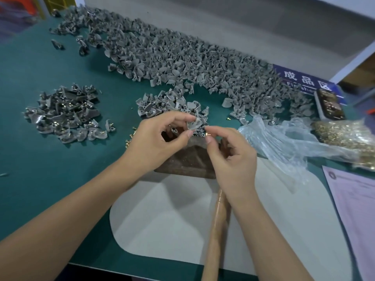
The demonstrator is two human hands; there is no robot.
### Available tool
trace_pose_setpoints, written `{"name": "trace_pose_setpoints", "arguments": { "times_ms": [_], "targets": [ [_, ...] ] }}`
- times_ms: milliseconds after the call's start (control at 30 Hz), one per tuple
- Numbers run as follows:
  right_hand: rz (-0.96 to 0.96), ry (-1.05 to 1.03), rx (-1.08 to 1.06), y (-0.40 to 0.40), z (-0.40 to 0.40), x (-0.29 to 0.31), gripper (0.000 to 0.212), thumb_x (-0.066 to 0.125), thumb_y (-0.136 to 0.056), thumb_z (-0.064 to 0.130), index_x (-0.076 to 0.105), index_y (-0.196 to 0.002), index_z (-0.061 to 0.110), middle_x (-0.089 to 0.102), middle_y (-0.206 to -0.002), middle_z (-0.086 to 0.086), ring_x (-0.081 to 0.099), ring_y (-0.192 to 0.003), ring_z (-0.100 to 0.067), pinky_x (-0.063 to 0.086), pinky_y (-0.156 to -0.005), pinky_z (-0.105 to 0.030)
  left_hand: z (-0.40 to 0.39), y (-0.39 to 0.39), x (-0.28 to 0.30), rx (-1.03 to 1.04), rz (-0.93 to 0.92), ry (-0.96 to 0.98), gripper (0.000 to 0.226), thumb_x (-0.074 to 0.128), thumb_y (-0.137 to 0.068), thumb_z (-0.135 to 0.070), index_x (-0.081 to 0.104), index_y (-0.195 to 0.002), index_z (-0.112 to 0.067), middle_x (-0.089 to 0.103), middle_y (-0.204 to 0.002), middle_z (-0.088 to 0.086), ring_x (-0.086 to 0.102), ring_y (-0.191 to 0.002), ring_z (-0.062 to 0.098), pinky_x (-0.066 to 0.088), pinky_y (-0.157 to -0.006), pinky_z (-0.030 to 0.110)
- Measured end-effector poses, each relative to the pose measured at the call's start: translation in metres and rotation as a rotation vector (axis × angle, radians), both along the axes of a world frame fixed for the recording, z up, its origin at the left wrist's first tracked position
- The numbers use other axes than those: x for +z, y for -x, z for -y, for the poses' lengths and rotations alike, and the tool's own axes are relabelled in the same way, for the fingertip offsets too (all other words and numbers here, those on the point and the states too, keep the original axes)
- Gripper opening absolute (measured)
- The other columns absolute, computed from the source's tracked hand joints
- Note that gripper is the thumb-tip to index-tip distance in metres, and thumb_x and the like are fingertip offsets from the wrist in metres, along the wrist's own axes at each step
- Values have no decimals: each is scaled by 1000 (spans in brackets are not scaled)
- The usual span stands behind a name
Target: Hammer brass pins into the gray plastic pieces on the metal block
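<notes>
Nearest the person, a wooden hammer handle (pixel 216 230) runs up under the right wrist, seemingly tucked into the palm so the tool is ready once the pin is seated; how firmly it is gripped cannot be told, and its head is hidden behind the hand. It lies over a pale mat (pixel 162 216) on the green table (pixel 40 155). Just beyond the mat sits the metal block (pixel 186 161), dark and rusty, right under both hands, probably so the assembled piece can drop straight onto it. The right hand (pixel 229 159) pinches a small brass pin (pixel 207 134) between thumb and forefinger, its tip aimed left. The left hand (pixel 160 138) pinches one gray plastic piece (pixel 193 124) by its edges, tilted toward the pin; the two are almost touching, held above the block's far edge. Loose pins (pixel 129 138) lie just left of the block. A small heap of gray pieces (pixel 168 104) waits just behind the hands within easy reach, a pile with brass showing (pixel 65 114) sits to the left, probably finished, a plastic bag of pins (pixel 345 134) to the right, and the large stock (pixel 182 57) stretches along the back.
</notes>
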State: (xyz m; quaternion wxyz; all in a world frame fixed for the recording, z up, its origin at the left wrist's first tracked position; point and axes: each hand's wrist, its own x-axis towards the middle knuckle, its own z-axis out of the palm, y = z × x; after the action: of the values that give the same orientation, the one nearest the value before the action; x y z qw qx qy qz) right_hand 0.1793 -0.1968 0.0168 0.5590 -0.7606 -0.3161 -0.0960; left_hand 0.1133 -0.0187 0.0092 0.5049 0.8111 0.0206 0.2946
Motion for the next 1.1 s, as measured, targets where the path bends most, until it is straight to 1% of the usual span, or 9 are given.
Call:
{"name": "trace_pose_setpoints", "arguments": {
  "times_ms": [133,233,433,633,733,867,967,1033,1100],
  "targets": [
    [-19,-42,-22,1,-1,2,18,73,-95,18,74,-102,34,74,-97,14,70,-91,-12,53,-78,-24,-1,1,5,-41,-13,-86,34,76,-89,-8,71,-116,-28,72,-98,-13,68,-93,7,50,-80,18],
    [-16,-41,-5,3,-3,1,14,73,-96,21,75,-104,32,75,-96,12,72,-92,-16,55,-81,-30,-1,2,6,-93,-29,-97,31,79,-88,-11,72,-116,-22,74,-101,-13,70,-97,10,53,-86,21],
    [90,-37,-7,5,-6,0,17,73,-95,20,74,-107,33,73,-97,15,70,-88,-14,53,-78,-24,1,4,8,-103,-44,-14,20,79,-89,-16,70,-105,-24,76,-93,-11,72,-91,3,51,-85,15],
    [174,-12,-8,4,-8,-3,13,73,-95,15,78,-106,22,69,-99,25,67,-88,-12,48,-82,-19,5,2,6,-146,-79,65,21,75,-92,-15,67,-111,-15,73,-102,-6,70,-102,17,55,-94,36],
    [178,-5,17,4,-9,-3,13,73,-95,13,79,-105,18,72,-99,16,68,-90,-13,50,-84,-22,5,2,6,-130,-76,68,18,72,-90,-28,62,-105,-26,71,-102,-10,68,-99,21,54,-86,47],
    [93,-8,-2,3,-9,-5,14,74,-94,11,80,-105,17,76,-98,11,71,-93,-14,52,-85,-25,6,1,2,-127,-69,84,16,69,-90,-30,54,-96,-30,72,-101,-7,67,-87,28,52,-75,53],
    [74,-20,1,4,-9,-5,14,73,-95,12,79,-105,20,74,-98,12,70,-93,-13,50,-84,-21,6,1,2,-97,-57,100,20,70,-97,-28,63,-115,-33,73,-99,-10,71,-91,20,58,-85,43],
    [73,-41,-7,5,-9,-4,17,72,-96,16,77,-107,28,73,-97,16,70,-92,-11,49,-84,-18,6,1,3,-95,-46,129,15,68,-100,-24,68,-113,-30,75,-98,-14,73,-88,13,58,-83,28],
    [69,-43,-27,6,-9,-4,20,72,-97,20,76,-111,32,74,-99,21,72,-95,-8,50,-85,-17,6,1,4,-95,-44,130,11,65,-101,-23,71,-110,-26,76,-95,-15,73,-85,8,57,-80,21]
  ]
}}
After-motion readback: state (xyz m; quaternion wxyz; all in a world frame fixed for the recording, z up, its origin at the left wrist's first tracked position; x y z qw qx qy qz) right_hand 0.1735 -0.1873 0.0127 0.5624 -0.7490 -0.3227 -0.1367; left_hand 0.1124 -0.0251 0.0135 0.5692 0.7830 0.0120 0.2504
